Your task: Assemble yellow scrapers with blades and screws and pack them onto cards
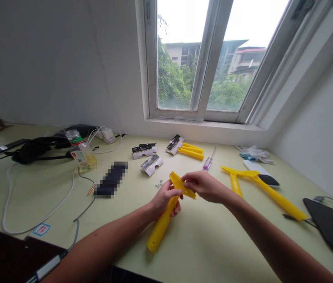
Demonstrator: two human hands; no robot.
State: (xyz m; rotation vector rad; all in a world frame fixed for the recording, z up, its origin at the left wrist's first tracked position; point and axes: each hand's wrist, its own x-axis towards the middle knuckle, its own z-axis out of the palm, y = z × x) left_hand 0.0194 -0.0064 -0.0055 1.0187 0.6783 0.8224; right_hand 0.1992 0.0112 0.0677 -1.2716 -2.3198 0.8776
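Note:
My left hand grips a long yellow plastic part near its middle, with the rounded end pointing down towards me. My right hand pinches the flared upper end of that part. Several small metal screws lie just left of my hands. Beyond them is a white and black card package. To the right, a yellow plastic assembly lies on the desk, and a clear-handled screwdriver lies farther back.
The pale green desk runs under a window. At the back stand more card packages and yellow strips. Left are a plastic bottle, black cords, white cable. Right lie white gloves and a black tablet.

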